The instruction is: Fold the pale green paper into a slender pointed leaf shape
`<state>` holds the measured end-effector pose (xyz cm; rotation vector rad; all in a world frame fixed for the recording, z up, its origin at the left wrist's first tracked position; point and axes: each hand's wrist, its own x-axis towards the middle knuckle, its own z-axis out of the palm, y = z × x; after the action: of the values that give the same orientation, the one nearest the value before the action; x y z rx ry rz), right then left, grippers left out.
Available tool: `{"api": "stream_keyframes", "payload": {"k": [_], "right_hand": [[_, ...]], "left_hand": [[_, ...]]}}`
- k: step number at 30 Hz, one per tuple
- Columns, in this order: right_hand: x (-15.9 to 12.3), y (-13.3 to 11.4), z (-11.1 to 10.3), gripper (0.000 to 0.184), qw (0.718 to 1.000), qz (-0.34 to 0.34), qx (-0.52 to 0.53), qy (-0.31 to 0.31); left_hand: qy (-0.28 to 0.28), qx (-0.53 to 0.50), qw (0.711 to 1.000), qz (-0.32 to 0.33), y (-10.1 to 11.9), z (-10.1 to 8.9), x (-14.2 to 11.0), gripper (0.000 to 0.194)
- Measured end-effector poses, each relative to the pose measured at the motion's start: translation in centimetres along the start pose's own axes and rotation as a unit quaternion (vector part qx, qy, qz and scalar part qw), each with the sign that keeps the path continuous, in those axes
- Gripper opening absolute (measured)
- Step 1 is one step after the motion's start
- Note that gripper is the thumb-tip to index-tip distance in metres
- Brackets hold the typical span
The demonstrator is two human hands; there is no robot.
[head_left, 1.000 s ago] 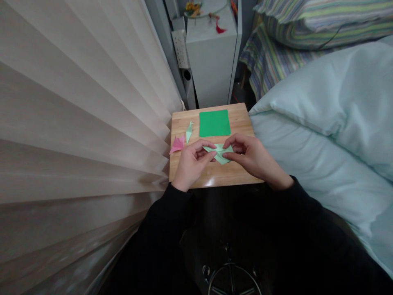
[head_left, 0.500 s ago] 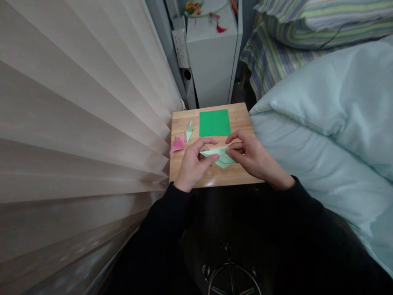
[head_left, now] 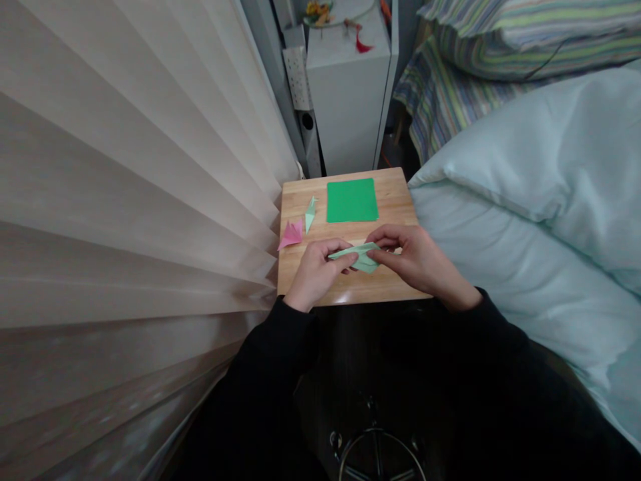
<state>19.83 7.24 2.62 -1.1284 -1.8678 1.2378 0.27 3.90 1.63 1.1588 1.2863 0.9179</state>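
Note:
Both hands hold a pale green folded paper (head_left: 359, 256) just above the small wooden table (head_left: 345, 288). My left hand (head_left: 317, 270) pinches its left end with curled fingers. My right hand (head_left: 410, 257) pinches its right side, fingers bent over the top edge. A flat dark green paper square (head_left: 352, 200) lies on the table beyond the hands. A small pale green folded piece (head_left: 310, 213) and a pink folded piece (head_left: 292, 235) lie at the table's left side.
A pleated beige curtain (head_left: 125, 200) fills the left. A pale blue duvet (head_left: 525, 200) lies to the right, a striped blanket (head_left: 475, 53) behind it. A white cabinet (head_left: 348, 93) stands beyond the table. A stool base (head_left: 375, 454) shows below.
The pale green paper has been flattened and narrowed between the hands. My right fingers have curled down over its right part, and both hands sit slightly lower on the table.

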Motion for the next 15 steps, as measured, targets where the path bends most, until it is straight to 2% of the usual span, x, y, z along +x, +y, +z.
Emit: {"api": "stream_keyframes", "payload": {"k": [5,12,15], "right_hand": [[0.06,0.44,-0.12,0.011,1.0,-0.004,-0.01,-0.029],[0.0,0.64,-0.14,0.023,0.994,-0.02,-0.087,-0.064],[-0.1,0.45,-0.17,0.022,0.991,-0.014,-0.109,-0.074]], "left_hand": [[0.002,0.029,0.999,0.019,0.06,-0.17,-0.05,0.013],[-0.001,0.097,0.994,0.044,-0.02,-0.01,-0.07,0.018],[0.0,0.107,0.993,0.051,0.19,0.04,-0.16,0.017]]}}
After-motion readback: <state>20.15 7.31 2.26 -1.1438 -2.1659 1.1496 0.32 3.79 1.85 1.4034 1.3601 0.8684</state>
